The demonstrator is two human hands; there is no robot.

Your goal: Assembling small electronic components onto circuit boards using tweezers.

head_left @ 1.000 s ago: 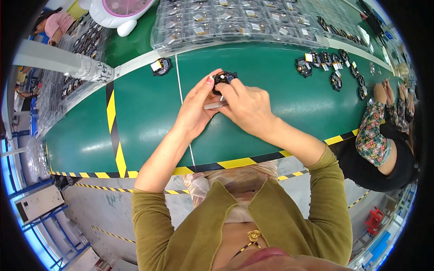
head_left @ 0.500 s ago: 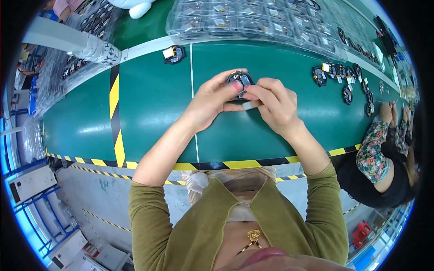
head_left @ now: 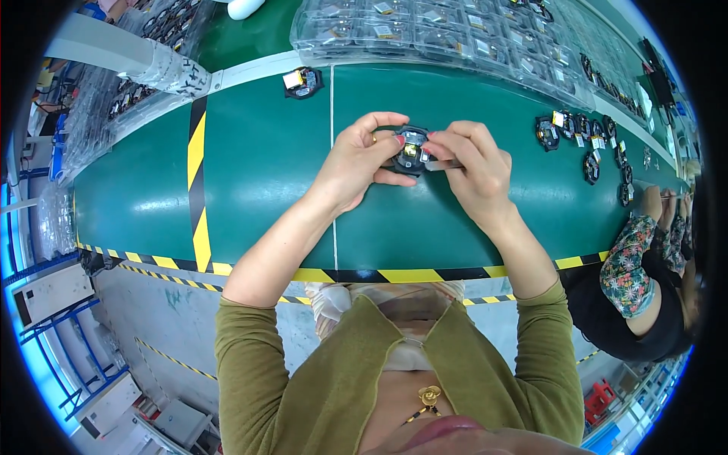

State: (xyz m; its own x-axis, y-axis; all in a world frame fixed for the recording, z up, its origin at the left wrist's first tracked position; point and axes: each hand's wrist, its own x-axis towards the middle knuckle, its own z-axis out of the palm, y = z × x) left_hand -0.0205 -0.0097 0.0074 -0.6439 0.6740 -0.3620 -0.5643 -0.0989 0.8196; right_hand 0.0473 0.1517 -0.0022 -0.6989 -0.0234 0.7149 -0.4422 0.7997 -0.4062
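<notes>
Over the bench, my left hand (head_left: 356, 155) is closed round a black, roughly round electronic housing (head_left: 410, 161), its thumb on the near face and fingers along the edges. Inside the housing, small circuit parts and a yellowish patch show. My right hand (head_left: 481, 163) is closed at the housing's right edge, thumb and forefinger pinched together. A small flat grey piece (head_left: 443, 164) pokes out from under those fingers; its kind cannot be made out. Another such black housing (head_left: 303, 83), with a white-and-yellow piece on it, lies farther off to the left.
Clear plastic trays (head_left: 447, 38) filled with similar parts stand along the far side. Several loose housings (head_left: 584, 129) lie at the right, near a co-worker's floral sleeve (head_left: 628, 269). A grey post (head_left: 152, 61) rises at the far left. Striped tape (head_left: 409, 274) edges the green bench (head_left: 265, 182).
The housing has turned in my left hand, so more of its inside shows. My right fingers have shifted to its right edge, and the grey piece has turned with them. The view has shifted slightly.
</notes>
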